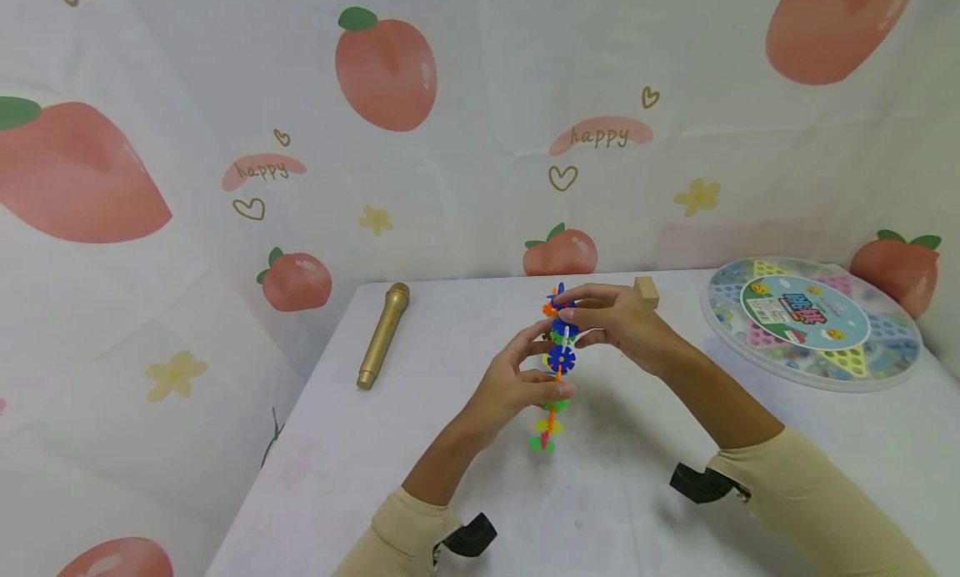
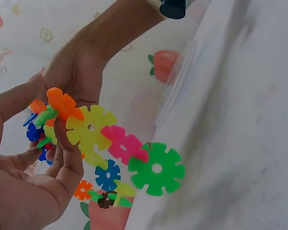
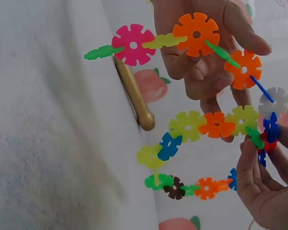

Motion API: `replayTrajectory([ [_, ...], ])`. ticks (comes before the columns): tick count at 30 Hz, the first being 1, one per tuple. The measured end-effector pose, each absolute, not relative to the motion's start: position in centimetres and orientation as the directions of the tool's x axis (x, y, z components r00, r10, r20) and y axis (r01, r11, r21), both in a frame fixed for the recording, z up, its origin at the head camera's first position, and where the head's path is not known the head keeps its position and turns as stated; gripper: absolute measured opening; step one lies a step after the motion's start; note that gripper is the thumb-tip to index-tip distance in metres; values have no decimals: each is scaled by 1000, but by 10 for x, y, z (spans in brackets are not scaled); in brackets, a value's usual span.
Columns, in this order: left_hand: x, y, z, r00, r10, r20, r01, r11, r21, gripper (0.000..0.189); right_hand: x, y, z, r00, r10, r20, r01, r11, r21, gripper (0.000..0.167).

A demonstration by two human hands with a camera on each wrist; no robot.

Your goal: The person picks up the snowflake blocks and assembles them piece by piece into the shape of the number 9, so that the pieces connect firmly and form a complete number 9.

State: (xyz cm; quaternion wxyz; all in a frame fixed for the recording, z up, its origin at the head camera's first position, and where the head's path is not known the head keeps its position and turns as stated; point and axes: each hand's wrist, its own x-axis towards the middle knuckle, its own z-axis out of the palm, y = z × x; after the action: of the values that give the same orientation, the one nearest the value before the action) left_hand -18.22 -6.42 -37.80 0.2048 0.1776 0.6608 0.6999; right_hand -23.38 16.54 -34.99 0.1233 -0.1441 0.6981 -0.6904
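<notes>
A chain of interlocking snowflake discs [image 1: 561, 360] in blue, orange, yellow, green and pink hangs above the table between both hands. My left hand [image 1: 517, 381] holds it lower down, thumb and fingers around an orange and green stretch. Farther up, my right hand [image 1: 618, 318] pinches the blue, red and green discs. In the left wrist view one end of the chain, a green disc [image 2: 157, 187], sticks out past the left fingers. The right wrist view shows the chain bending back in strands from the right fingertips [image 3: 249, 160], with a brown disc [image 3: 174, 188] in the lower strand.
On the white table [image 1: 315, 477] lies a gold microphone-shaped stick [image 1: 384, 335] at the back left. A small wooden block [image 1: 646, 293] stands behind the right hand. A round, flat game box [image 1: 723, 327] with a printed lid takes up the back right, before a fruit-patterned curtain [image 1: 480, 177].
</notes>
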Motion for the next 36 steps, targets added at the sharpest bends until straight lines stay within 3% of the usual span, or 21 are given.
replayTrajectory([
  [5,-183,-67,-380,-859,511,-12,-28,-24,999,76,-233,170,-350,-934,-357,24,-23,-8,-1000,38],
  [8,-185,-70,-383,-896,444,-25,-28,1,1000,64,-232,173,-348,-936,-350,35,-26,-28,-999,39],
  [14,-194,-76,-394,-958,229,-171,-194,-80,978,46,-231,179,-344,-944,-327,53,-25,-88,-996,31],
  [19,-199,-80,-405,-910,316,-270,-356,-257,898,54,-230,183,-343,-946,-320,47,9,-171,-985,19],
  [25,-203,-75,-411,-852,424,-307,-482,-407,776,57,-228,186,-345,-932,-355,70,18,-239,-971,19],
  [36,-209,-68,-412,-898,317,-305,-425,-450,785,46,-227,192,-357,-943,-332,-1,90,-250,-964,28],
])
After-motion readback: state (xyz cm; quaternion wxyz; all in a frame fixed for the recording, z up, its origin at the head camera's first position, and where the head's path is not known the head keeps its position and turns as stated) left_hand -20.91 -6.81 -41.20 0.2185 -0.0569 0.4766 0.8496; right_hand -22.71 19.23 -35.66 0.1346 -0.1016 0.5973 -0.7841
